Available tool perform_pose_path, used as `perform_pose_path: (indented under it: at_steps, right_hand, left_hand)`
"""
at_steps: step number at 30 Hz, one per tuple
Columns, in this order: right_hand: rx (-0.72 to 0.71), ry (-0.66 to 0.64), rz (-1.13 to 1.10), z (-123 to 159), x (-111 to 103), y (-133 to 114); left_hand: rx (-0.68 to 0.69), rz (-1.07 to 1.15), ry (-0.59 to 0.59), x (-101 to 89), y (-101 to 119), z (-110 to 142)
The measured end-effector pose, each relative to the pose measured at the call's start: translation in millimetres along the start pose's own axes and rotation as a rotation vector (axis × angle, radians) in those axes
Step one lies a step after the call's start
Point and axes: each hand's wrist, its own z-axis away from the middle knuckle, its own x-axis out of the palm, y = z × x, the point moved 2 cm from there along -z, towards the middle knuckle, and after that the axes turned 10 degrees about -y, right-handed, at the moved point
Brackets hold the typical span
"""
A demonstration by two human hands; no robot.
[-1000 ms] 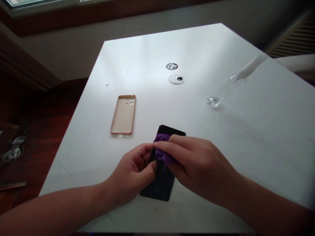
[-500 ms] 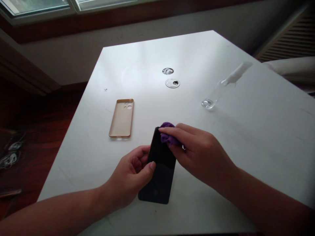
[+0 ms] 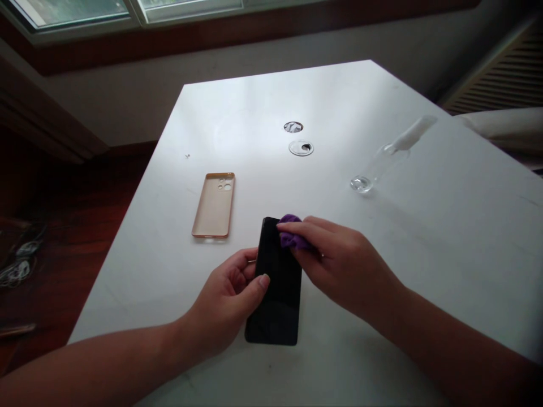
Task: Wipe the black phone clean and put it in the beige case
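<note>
Left hand (image 3: 227, 299) clasps 1 black phone (image 3: 275, 308); right hand (image 3: 345, 257) pinches purple cloth (image 3: 292, 240) against it.

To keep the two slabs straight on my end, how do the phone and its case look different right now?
The phone is black, while the case is pale with an orange-gold rim. The phone is held in the left grip; the case lies untouched on the table. The phone shows a flat dark face, the case its hollow inside. Both are rectangular.

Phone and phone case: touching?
Apart: the head view plainly shows a strip of white table between the phone and the phone case.
</note>
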Motion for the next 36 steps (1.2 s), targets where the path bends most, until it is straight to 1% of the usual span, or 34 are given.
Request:
perform_pose_path:
  at_steps: [3, 4, 5, 6, 9, 11, 13, 15, 17, 20, 22, 24, 28, 31, 33, 36]
  right_hand:
    - [-0.181, -0.117, -0.074, 4, 8, -13]
    - [-0.229, -0.143, -0.090, 5, 10, -16]
    - [-0.248, -0.153, -0.098, 5, 10, -17]
    - [-0.231, -0.150, -0.098, 5, 10, -16]
    - [-0.067, -0.081, -0.080, 1, 3, -5]
    - [0.006, -0.035, -0.066, -2, -2, 2]
    - [0.026, -0.009, -0.048, -2, -4, 5]
    - [0.013, -0.013, -0.037, -1, -3, 2]
    - [-0.055, -0.048, -0.034, 1, 1, -5]
    - [-0.231, -0.136, -0.040, 6, 7, -16]
    - [-0.286, -0.154, -0.036, 7, 9, -19]
    - [-0.251, -0.111, -0.025, 7, 7, -18]
    - [-0.089, 0.047, -0.015, 6, -4, -10]
    - [0.000, 0.155, 0.018, 5, -10, -6]
    - [0.031, 0.159, 0.029, 5, -10, -5]
    - [0.024, 0.066, -0.002, 3, -5, -7]
  left_hand:
    - [0.024, -0.017, -0.004, -0.7, 1, 0]
    - [0.031, -0.025, 0.001, -1.1, 1, -1]
    - [0.035, -0.031, 0.008, -1.5, 1, -1]
    - [0.035, -0.033, 0.014, -1.7, 1, -1]
    - [0.017, -0.017, 0.019, -1.4, 0, 0]
    - [0.008, 0.004, 0.006, -0.7, -1, 0]
    - [0.012, 0.020, -0.003, -0.4, -1, 1]
    - [0.021, 0.025, -0.009, -0.4, -1, 0]
    - [0.026, 0.016, -0.012, -0.2, 0, 0]
    - [0.043, -0.006, -0.009, 0.2, 3, -1]
    - [0.051, -0.006, -0.006, -0.1, 4, -1]
    - [0.056, 0.009, -0.009, -0.8, 3, -1]
    - [0.022, 0.041, -0.007, -2.5, 0, 0]
    - [-0.001, 0.053, 0.007, -3.1, -1, 1]
    - [0.000, 0.051, 0.004, -3.4, 0, 1]
    - [0.014, 0.050, -0.011, -4.5, -1, 0]
